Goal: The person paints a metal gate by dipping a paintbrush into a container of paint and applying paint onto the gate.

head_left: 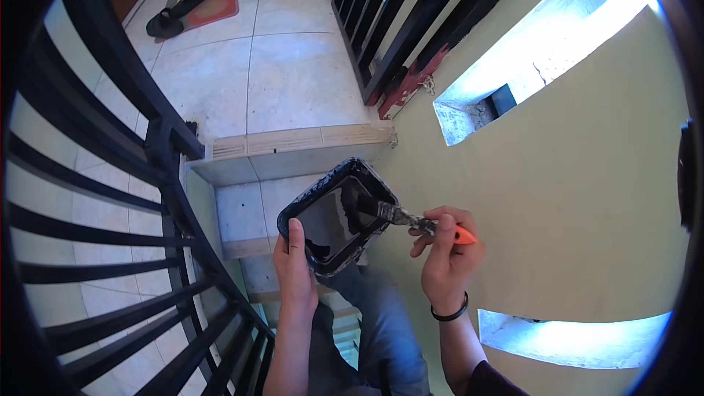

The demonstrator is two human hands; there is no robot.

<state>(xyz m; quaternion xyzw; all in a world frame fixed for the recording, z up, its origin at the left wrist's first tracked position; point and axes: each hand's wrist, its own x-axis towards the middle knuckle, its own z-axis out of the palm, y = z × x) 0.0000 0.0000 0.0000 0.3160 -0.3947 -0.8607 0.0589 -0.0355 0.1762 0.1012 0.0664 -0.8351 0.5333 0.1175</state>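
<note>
A black rectangular tray [328, 231] with dark paint in it and pale flakes along its rim is in front of me, gripped at its left side by my left hand [297, 268]. My right hand [447, 253] is closed on a paintbrush [396, 213] with an orange-tipped handle and a paint-smeared metal band. The brush's dark bristles rest inside the tray at its right part, touching the paint.
Black railings [165, 169] line the left, and another [367, 44] tops the steps. Tiled stairs [242, 202] descend beneath my legs. Sandals [180, 11] lie on a mat on the upper landing [293, 66]. A pale wall [557, 198] with two slot openings stands on the right.
</note>
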